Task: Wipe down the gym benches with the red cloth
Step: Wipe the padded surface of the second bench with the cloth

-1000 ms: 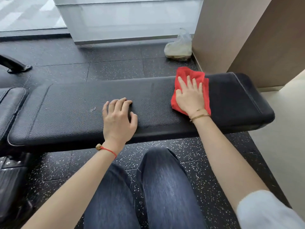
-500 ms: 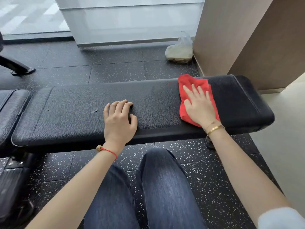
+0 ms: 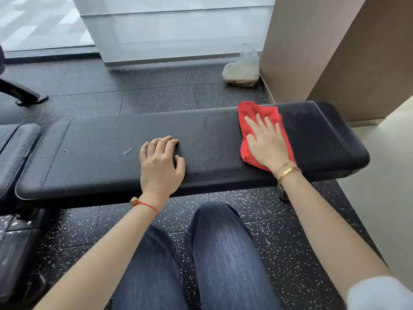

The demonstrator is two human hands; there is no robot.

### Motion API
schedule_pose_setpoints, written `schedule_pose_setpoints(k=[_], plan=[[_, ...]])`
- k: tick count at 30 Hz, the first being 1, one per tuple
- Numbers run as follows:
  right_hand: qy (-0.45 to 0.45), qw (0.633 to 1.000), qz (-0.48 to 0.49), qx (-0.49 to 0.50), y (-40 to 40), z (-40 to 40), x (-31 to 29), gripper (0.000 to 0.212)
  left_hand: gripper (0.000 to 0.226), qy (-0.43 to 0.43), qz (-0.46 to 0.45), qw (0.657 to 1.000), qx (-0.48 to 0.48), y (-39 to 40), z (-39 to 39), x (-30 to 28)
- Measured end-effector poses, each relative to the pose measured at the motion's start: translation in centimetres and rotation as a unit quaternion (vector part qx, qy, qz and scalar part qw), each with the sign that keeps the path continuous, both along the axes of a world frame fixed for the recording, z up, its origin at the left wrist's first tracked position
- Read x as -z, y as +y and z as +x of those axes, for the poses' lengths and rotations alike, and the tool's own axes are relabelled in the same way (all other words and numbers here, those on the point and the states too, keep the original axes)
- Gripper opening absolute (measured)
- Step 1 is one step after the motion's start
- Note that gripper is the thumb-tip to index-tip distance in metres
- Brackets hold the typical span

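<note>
Right hand [image 3: 267, 145] flat, fingers straight, pressing cloth [image 3: 250, 115] on bench [image 3: 100, 153], 3 o'clock end. Left hand [image 3: 159, 163] rests mid-bench, fingers loosely curled, holding nothing.

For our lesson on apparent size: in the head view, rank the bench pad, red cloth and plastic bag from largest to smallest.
1. bench pad
2. red cloth
3. plastic bag, though it lies farther away, so its true size is unsure.

Soft daylight enters through the frosted window [image 3: 174, 25] far beyond both hands. Shadows stay faint. Wide-angle distortion bends the edges; the near sleeve [image 3: 380, 294] blurs.
</note>
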State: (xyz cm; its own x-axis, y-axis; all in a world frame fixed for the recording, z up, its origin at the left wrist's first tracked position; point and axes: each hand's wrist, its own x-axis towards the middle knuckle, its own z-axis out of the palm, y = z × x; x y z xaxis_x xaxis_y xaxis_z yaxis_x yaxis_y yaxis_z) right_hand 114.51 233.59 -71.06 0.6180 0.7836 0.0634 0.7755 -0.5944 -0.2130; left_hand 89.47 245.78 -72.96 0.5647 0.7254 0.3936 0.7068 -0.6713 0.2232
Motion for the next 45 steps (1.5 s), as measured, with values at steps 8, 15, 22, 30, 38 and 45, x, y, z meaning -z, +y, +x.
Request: schedule_pose_setpoints(k=[8, 15, 22, 30, 38, 45], plan=[[-0.011, 0.997, 0.031, -0.067, -0.4, -3.6, 0.3, 0.058, 0.040, 0.003, 0.002, 1.000, -0.003, 0.1, 0.1, 0.2], [0.028, 0.996, -0.020, -0.078, 5.2, -3.1, -0.8, 0.056, 0.041, 0.013, 0.009, 1.000, -0.013, -0.3, 0.4, 0.1], [-0.014, 0.983, -0.003, -0.183, 5.5, -8.5, -0.4, 0.057, 0.043, 0.006, 0.001, 1.000, -0.009, -0.4, 0.3, -0.1], [0.000, 0.998, -0.021, -0.062, 5.1, -1.3, -0.5, 0.056, 0.043, 0.014, 0.005, 1.000, -0.011, -0.4, 0.4, 0.0], [-0.014, 0.988, -0.005, -0.156, 6.5, -7.4, -0.6, 0.058, 0.042, 0.009, -0.008, 1.000, -0.004, 0.0, 0.1, -0.1], [-0.022, 0.999, 0.017, -0.032, -2.9, -1.5, 0.4, 0.056, 0.042, 0.004, -0.007, 1.000, 0.003, 0.0, -0.1, 0.1]])
